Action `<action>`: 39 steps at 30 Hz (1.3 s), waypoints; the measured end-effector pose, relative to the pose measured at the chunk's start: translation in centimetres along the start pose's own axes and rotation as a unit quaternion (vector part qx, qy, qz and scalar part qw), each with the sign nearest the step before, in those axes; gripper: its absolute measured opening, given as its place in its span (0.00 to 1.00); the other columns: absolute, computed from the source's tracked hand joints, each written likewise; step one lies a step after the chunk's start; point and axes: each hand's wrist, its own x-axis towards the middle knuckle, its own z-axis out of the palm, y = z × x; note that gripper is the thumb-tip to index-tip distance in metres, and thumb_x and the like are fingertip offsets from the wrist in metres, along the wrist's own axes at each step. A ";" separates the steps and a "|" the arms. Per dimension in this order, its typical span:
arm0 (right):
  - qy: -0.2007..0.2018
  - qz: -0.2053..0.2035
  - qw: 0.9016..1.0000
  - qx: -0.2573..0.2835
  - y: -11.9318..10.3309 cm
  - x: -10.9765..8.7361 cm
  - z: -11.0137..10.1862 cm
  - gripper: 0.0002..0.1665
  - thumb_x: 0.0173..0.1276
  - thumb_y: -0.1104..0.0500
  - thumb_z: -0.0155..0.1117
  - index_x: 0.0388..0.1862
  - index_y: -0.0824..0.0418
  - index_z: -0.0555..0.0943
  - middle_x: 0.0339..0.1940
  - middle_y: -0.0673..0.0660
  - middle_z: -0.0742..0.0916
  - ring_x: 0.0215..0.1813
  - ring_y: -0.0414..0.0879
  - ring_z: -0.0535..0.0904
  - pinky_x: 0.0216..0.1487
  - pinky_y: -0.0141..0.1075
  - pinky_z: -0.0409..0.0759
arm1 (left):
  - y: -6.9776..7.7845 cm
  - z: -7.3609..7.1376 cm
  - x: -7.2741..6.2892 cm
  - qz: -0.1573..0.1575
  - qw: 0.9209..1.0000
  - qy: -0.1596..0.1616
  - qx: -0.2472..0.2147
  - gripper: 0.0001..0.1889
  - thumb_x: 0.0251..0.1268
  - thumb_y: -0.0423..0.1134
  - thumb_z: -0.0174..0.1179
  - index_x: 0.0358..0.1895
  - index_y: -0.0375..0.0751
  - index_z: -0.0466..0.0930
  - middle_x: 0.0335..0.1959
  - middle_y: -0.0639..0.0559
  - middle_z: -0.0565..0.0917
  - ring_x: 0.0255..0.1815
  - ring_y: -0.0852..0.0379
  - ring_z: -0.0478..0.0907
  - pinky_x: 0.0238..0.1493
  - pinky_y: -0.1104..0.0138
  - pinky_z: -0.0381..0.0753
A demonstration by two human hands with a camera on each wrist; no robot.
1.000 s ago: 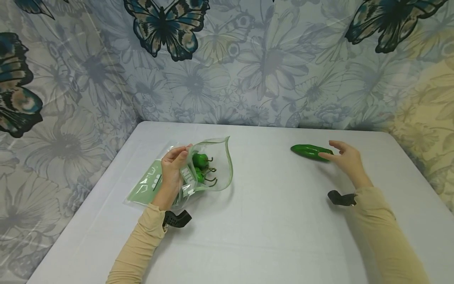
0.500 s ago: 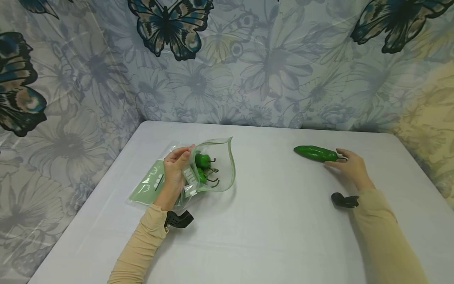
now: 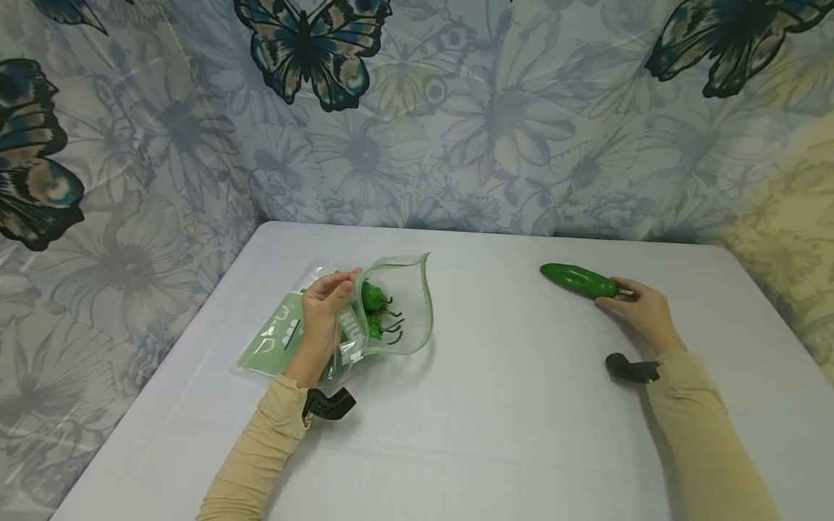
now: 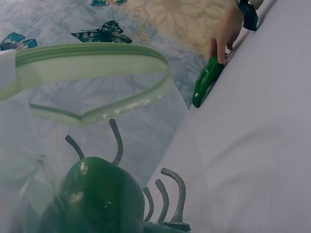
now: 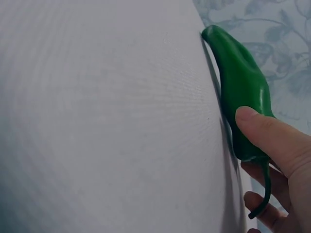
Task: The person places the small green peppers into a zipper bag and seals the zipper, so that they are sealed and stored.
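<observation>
At the right of the table, my right hand (image 3: 641,311) grips the stem end of a long green pepper (image 3: 576,279). In the right wrist view the thumb (image 5: 262,133) presses the pepper (image 5: 243,77), and its curved stem hangs by the fingers. My left hand (image 3: 321,311) pinches the rim of a clear zip bag (image 3: 417,325) with a green edge, its mouth wide apart. Inside the bag lie several green peppers (image 3: 373,297), stems toward the mouth. The left wrist view shows one pepper (image 4: 97,199) close up through the clear plastic.
A flat green-and-clear package (image 3: 267,340) with white lettering lies under the left hand. The white table (image 3: 489,405) backs onto a floral cloth (image 3: 502,130) with butterflies. Each wrist wears a black camera mount (image 3: 329,403).
My right hand has reached the pepper's stem end and taken hold of it; the pepper's stem end has shifted slightly. The left hand stays at the bag's rim.
</observation>
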 end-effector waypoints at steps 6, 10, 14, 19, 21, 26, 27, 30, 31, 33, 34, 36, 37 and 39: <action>0.005 -0.004 1.000 0.004 -0.1 -0.2 0.0 0.40 0.58 0.47 0.64 0.58 0.75 0.66 0.55 0.75 0.71 0.51 0.66 0.69 0.50 0.56 0.65 | -0.2 -0.1 0.0 0.015 1.000 -0.015 0.022 0.08 0.44 0.34 0.67 0.32 0.42 0.84 0.33 0.49 0.84 0.41 0.55 0.79 0.44 0.70 0.73; 0.010 0.000 1.000 0.002 0.1 -0.3 0.0 0.40 0.59 0.46 0.63 0.58 0.75 0.66 0.55 0.74 0.71 0.51 0.65 0.70 0.49 0.55 0.65 | -0.3 -0.2 0.1 0.038 0.996 -0.044 0.069 0.09 0.47 0.37 0.66 0.35 0.44 0.85 0.35 0.50 0.83 0.41 0.57 0.78 0.41 0.71 0.73; 0.013 -0.001 1.000 0.004 0.3 -0.4 0.2 0.40 0.59 0.46 0.62 0.58 0.75 0.66 0.55 0.75 0.71 0.51 0.65 0.70 0.49 0.55 0.66 | -0.3 -0.2 0.0 0.041 0.994 -0.061 0.083 0.08 0.49 0.39 0.66 0.34 0.45 0.85 0.35 0.50 0.83 0.41 0.56 0.78 0.41 0.70 0.73; 0.023 -0.008 1.000 0.000 0.3 -0.3 0.3 0.39 0.59 0.46 0.62 0.57 0.75 0.67 0.53 0.74 0.73 0.49 0.64 0.70 0.46 0.51 0.68 | -0.3 -0.2 0.0 0.043 0.994 -0.064 0.077 0.05 0.50 0.36 0.65 0.32 0.44 0.85 0.34 0.49 0.83 0.40 0.55 0.79 0.42 0.69 0.74; 0.027 -0.008 1.000 -0.002 0.2 -0.4 0.3 0.39 0.59 0.46 0.62 0.57 0.74 0.67 0.53 0.73 0.73 0.48 0.62 0.71 0.43 0.46 0.69 | -0.3 -0.2 0.0 0.041 0.995 -0.061 0.074 0.05 0.50 0.35 0.65 0.32 0.44 0.85 0.34 0.49 0.83 0.40 0.55 0.79 0.42 0.69 0.74; 0.031 0.021 0.999 0.013 -0.3 -0.5 0.2 0.42 0.57 0.42 0.62 0.59 0.72 0.67 0.54 0.71 0.73 0.50 0.59 0.68 0.40 0.41 0.66 | -0.4 -0.3 0.1 0.042 0.995 -0.058 0.071 0.05 0.50 0.36 0.65 0.32 0.44 0.85 0.35 0.49 0.83 0.41 0.54 0.79 0.45 0.68 0.73; 0.031 0.033 0.999 0.020 -0.5 -0.5 0.1 0.43 0.57 0.41 0.62 0.59 0.72 0.67 0.55 0.71 0.73 0.51 0.59 0.67 0.41 0.42 0.66 | -0.4 -0.4 0.1 0.045 0.995 -0.061 0.070 0.05 0.50 0.36 0.65 0.32 0.44 0.85 0.35 0.49 0.83 0.41 0.54 0.79 0.46 0.67 0.72; 0.026 0.064 0.997 0.042 -0.9 -0.7 0.0 0.45 0.55 0.39 0.62 0.61 0.70 0.66 0.56 0.69 0.72 0.53 0.58 0.66 0.46 0.47 0.65 | -0.5 -0.4 0.2 0.058 0.993 -0.080 0.064 0.06 0.53 0.35 0.63 0.34 0.42 0.84 0.36 0.48 0.83 0.43 0.52 0.78 0.50 0.64 0.70; 0.024 0.074 0.996 0.050 -1.1 -0.8 -0.1 0.46 0.54 0.38 0.62 0.61 0.69 0.66 0.56 0.69 0.72 0.54 0.57 0.65 0.47 0.48 0.65 | -0.6 -0.4 0.2 0.062 0.992 -0.088 0.061 0.06 0.54 0.35 0.62 0.35 0.40 0.84 0.37 0.47 0.83 0.44 0.52 0.78 0.51 0.63 0.70; 0.021 0.084 0.994 0.062 -1.4 -0.8 -0.2 0.47 0.54 0.37 0.62 0.62 0.68 0.66 0.56 0.68 0.72 0.53 0.55 0.66 0.47 0.47 0.65 | -0.6 -0.5 0.2 0.066 0.991 -0.107 0.053 0.07 0.56 0.34 0.61 0.37 0.38 0.84 0.37 0.47 0.83 0.45 0.51 0.77 0.52 0.61 0.69; 0.019 0.087 0.994 0.064 -1.6 -0.8 -0.2 0.47 0.54 0.37 0.62 0.62 0.68 0.65 0.56 0.68 0.73 0.52 0.54 0.67 0.47 0.45 0.67 | -0.7 -0.5 0.2 0.066 0.990 -0.118 0.051 0.07 0.56 0.34 0.60 0.38 0.37 0.83 0.38 0.46 0.83 0.46 0.50 0.77 0.52 0.61 0.69; 0.014 0.090 0.993 0.071 -1.8 -0.8 -0.3 0.47 0.54 0.37 0.62 0.63 0.67 0.65 0.56 0.67 0.73 0.49 0.49 0.68 0.43 0.37 0.69 | -0.7 -0.5 0.2 0.063 0.987 -0.138 0.051 0.08 0.57 0.34 0.60 0.39 0.37 0.83 0.39 0.46 0.82 0.47 0.51 0.76 0.52 0.61 0.68; 0.011 0.089 0.993 0.073 -1.9 -0.8 -0.3 0.47 0.54 0.38 0.62 0.63 0.68 0.64 0.56 0.67 0.73 0.47 0.46 0.69 0.40 0.33 0.70 | -0.7 -0.5 0.2 0.060 0.986 -0.148 0.049 0.09 0.57 0.34 0.60 0.40 0.37 0.83 0.40 0.46 0.82 0.47 0.51 0.76 0.52 0.61 0.68; 0.008 0.088 0.993 0.075 -2.1 -0.8 -0.3 0.47 0.54 0.38 0.62 0.63 0.68 0.65 0.56 0.67 0.72 0.43 0.41 0.69 0.34 0.27 0.69 | -0.7 -0.6 0.1 0.054 0.982 -0.170 0.055 0.10 0.58 0.36 0.59 0.41 0.37 0.82 0.41 0.46 0.82 0.48 0.51 0.75 0.53 0.61 0.67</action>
